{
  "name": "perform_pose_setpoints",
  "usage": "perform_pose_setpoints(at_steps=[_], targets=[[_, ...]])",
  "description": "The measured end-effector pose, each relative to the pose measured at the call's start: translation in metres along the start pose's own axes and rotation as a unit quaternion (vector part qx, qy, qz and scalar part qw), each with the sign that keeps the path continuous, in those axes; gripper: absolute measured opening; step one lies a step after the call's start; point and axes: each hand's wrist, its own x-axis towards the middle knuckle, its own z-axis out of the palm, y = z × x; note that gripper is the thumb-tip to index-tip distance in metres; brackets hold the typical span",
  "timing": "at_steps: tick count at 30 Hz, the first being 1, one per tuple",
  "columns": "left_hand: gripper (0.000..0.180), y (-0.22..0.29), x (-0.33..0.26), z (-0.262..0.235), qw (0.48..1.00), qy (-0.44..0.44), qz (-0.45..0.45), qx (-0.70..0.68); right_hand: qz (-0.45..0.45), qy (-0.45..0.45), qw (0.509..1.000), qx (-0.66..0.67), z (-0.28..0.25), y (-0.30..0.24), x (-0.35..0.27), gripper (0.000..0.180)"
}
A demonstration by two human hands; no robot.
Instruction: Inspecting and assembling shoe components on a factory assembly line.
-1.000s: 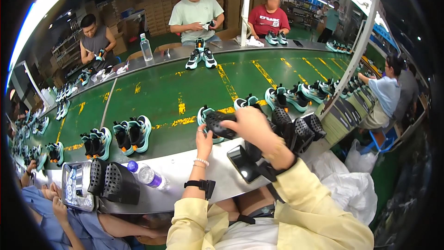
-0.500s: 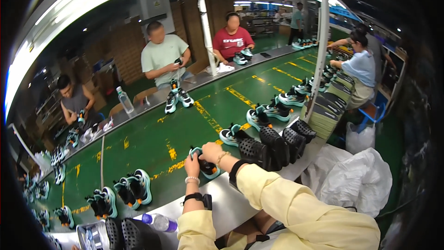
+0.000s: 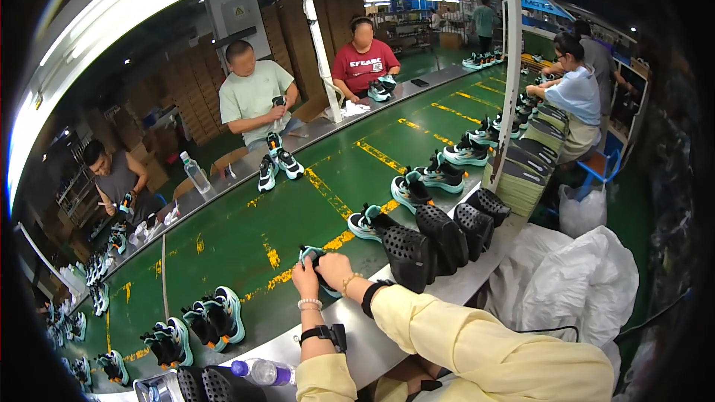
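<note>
Before me, above the near edge of the conveyor, is a black sneaker with mint-green trim (image 3: 311, 254). My left hand (image 3: 304, 280) is closed on its near left side. My right hand (image 3: 334, 270) grips its right side, the fingers pressed in around the collar. Both hands hide most of the shoe, so its toe and laces hardly show. To the right, a matching sneaker (image 3: 366, 223) stands on the belt beside black perforated clogs (image 3: 408, 254). Left of my hands stands a pair of like sneakers (image 3: 216, 318).
The green conveyor belt (image 3: 246, 234) crosses in front, lined with more sneakers. A purple-capped bottle (image 3: 262, 371) lies by my left forearm. A white post (image 3: 512, 67) rises at the right, near stacked greenish trays (image 3: 525, 167) and white plastic bags (image 3: 573, 283). Co-workers handle shoes across the belt.
My right hand has moved a little left and down, nearer my left hand, and covers more of the sneaker. Both hands keep hold. The view has shifted slightly.
</note>
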Motion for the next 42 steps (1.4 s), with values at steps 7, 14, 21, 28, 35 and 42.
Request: perform_pose_setpoints(at_steps=[7,14,21,28,35,42], targets=[[0.039,-0.008,-0.006,0.001,0.999,0.028,-0.009,-0.035,-0.008,-0.023,0.999,-0.034,0.027,-0.003,0.005,0.026],[0.039,-0.004,-0.019,-0.001,0.999,0.036,-0.026,-0.004,-0.032,-0.088,0.991,-0.093,0.049,-0.003,0.024,0.027],[0.035,-0.011,-0.025,0.001,0.998,0.030,-0.025,-0.051,-0.032,-0.136,0.989,-0.045,0.039,-0.003,0.030,0.033],[0.045,-0.024,0.002,-0.008,0.986,-0.111,-0.027,-0.118,-0.153,-0.207,0.966,0.024,-0.063,-0.013,-0.032,0.038],[0.080,-0.010,-0.012,-0.004,0.988,-0.104,0.045,0.109,-0.171,-0.202,0.932,0.248,-0.237,0.094,-0.136,0.034],[0.071,0.031,-0.039,0.011,0.945,-0.051,-0.011,0.322,0.118,0.257,0.954,0.103,-0.296,0.283,-0.151,0.023]])
